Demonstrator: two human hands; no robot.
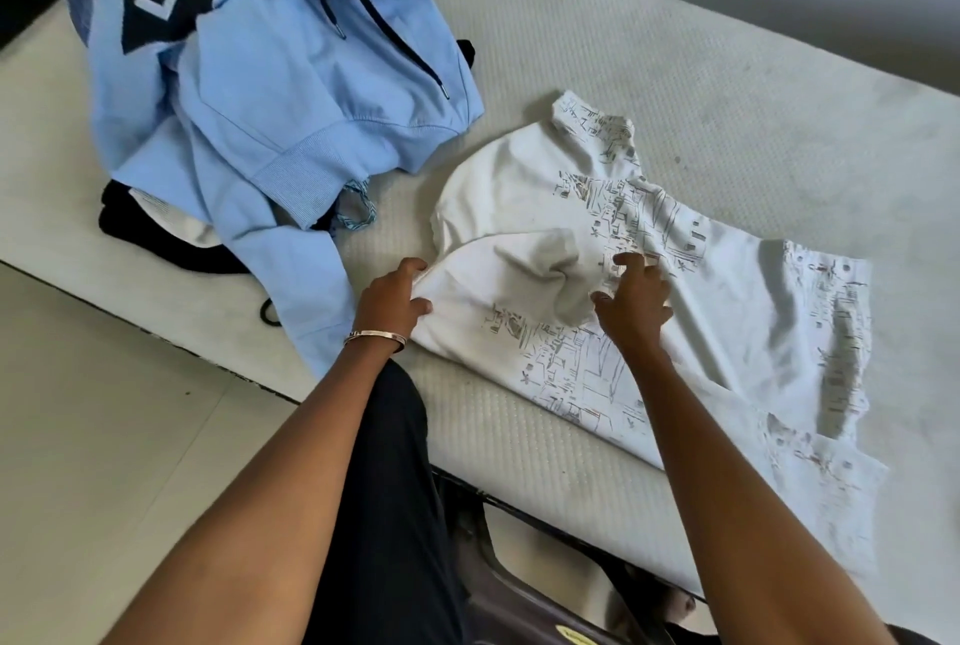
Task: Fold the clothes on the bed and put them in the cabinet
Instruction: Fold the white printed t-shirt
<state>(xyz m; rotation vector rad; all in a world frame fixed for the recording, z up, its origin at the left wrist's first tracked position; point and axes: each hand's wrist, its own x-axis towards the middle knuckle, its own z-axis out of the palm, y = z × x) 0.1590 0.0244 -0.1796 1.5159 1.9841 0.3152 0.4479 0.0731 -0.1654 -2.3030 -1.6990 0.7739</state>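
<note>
White cotton shirt with grey line print (649, 291) spread flat on pale quilted mattress (675, 88) for folding. Left hand (395, 299) pinches hem edge, anchoring cloth; right hand (631, 304) rests on bunched middle, fingers spread, gripping nothing (probably smoothing). Light-blue fleece hoodie (275, 88) heaped aside, unfolded.

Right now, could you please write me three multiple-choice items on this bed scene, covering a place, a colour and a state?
1. Where does the hoodie lie relative to the white printed shirt?
A. To its left
B. To its right
C. Under it

2. What colour is the hoodie?
A. Red
B. Light blue
C. Green

3. What is the left hand doing?
A. Hanging idle
B. Holding the bracelet
C. Gripping the shirt's edge

Answers:
1 A: the hoodie is heaped left of the shirt on the mattress.
2 B: its fabric is light blue.
3 C: the fingers curl round the white cloth.
</note>
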